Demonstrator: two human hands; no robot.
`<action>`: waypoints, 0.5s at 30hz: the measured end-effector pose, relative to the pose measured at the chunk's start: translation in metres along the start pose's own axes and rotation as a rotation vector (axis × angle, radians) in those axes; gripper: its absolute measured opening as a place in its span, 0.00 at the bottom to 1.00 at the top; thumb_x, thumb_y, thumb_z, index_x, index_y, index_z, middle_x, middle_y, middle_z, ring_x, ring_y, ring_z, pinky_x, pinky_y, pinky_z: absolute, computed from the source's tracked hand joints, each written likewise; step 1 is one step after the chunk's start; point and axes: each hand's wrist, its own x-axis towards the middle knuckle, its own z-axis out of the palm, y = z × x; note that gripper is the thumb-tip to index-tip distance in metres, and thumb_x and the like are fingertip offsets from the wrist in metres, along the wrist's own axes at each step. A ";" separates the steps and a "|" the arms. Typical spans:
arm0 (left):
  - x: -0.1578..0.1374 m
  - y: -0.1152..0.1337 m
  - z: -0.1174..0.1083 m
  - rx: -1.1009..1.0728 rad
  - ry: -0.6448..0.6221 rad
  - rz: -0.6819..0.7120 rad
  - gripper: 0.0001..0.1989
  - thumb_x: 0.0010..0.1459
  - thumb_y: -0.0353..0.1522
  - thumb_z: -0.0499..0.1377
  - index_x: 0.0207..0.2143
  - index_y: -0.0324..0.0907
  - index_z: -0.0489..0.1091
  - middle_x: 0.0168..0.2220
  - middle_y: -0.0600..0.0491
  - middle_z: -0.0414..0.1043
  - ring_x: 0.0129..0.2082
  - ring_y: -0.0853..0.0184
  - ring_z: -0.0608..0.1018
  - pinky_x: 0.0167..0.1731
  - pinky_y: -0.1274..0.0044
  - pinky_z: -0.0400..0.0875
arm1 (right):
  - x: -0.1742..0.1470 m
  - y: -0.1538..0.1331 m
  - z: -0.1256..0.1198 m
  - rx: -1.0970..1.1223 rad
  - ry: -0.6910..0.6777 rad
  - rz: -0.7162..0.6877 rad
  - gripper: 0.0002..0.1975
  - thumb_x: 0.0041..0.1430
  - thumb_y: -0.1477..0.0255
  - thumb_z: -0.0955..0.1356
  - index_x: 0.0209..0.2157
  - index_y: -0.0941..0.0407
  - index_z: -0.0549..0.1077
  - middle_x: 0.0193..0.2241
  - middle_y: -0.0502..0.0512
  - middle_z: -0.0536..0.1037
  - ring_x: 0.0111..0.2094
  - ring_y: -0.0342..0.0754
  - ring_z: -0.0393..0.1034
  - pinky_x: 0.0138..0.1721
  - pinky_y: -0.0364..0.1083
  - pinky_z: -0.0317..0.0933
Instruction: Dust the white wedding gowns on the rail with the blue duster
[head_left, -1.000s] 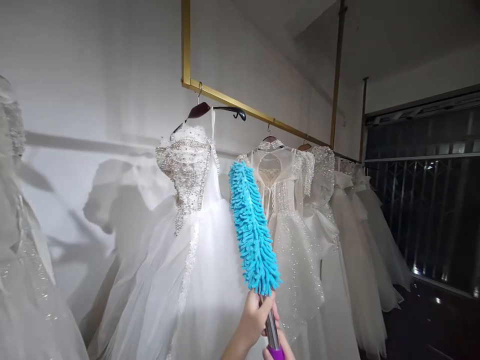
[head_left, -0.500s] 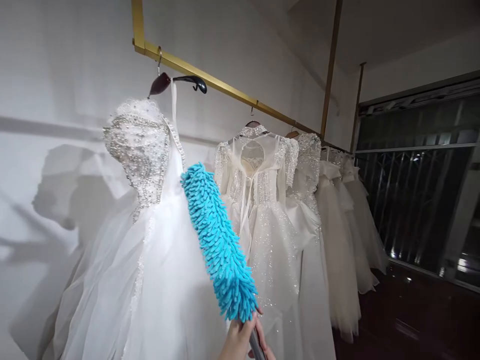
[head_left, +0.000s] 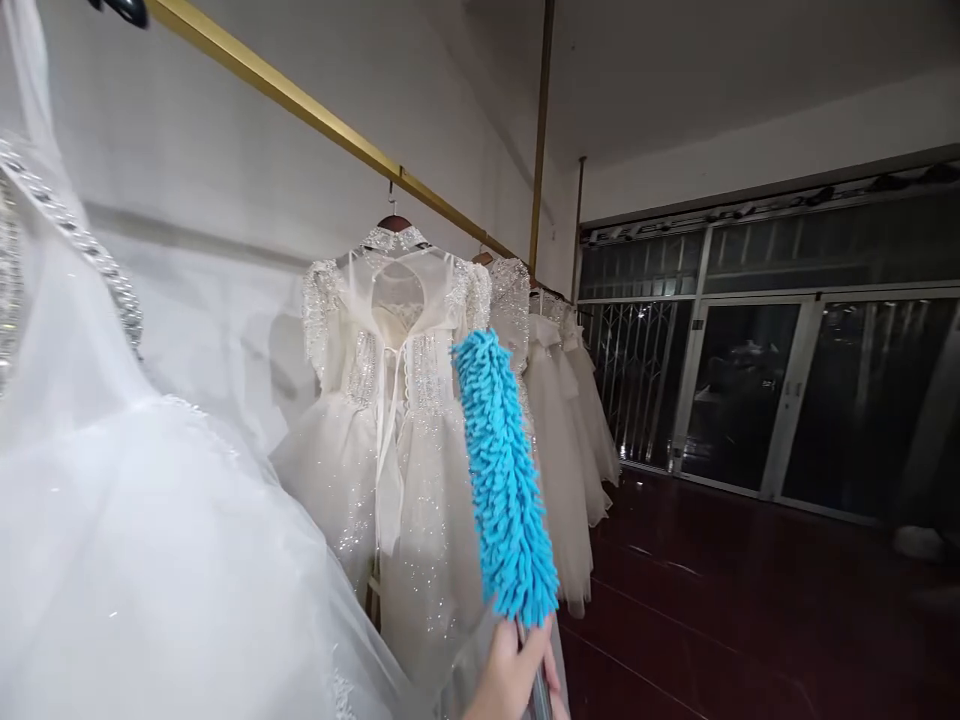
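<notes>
One hand (head_left: 514,680), likely the left, grips the duster (head_left: 504,480) by its handle, blue head upright before the beaded gown (head_left: 390,400) on the rail (head_left: 315,105); the other is out of sight.

One bare hand (head_left: 514,680) shows at the bottom edge of the view, directly beneath the fluffy turquoise microfibre duster head (head_left: 504,480). Its fingers (head_left: 536,645) curl around the grey metal shaft (head_left: 540,690) just below that head, thumb side turned up toward it, in a closed grip. Which hand it is cannot be told. No wrist or forearm shows, and no second hand.
</notes>
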 end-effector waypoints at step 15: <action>0.216 0.060 -0.042 0.077 0.004 0.210 0.24 0.52 0.49 0.49 0.15 0.41 0.62 0.15 0.53 0.63 0.13 0.71 0.65 0.11 0.80 0.56 | 0.183 -0.050 -0.015 -0.077 -0.042 -0.192 0.32 0.53 0.58 0.65 0.57 0.56 0.56 0.22 0.53 0.75 0.22 0.49 0.70 0.22 0.45 0.66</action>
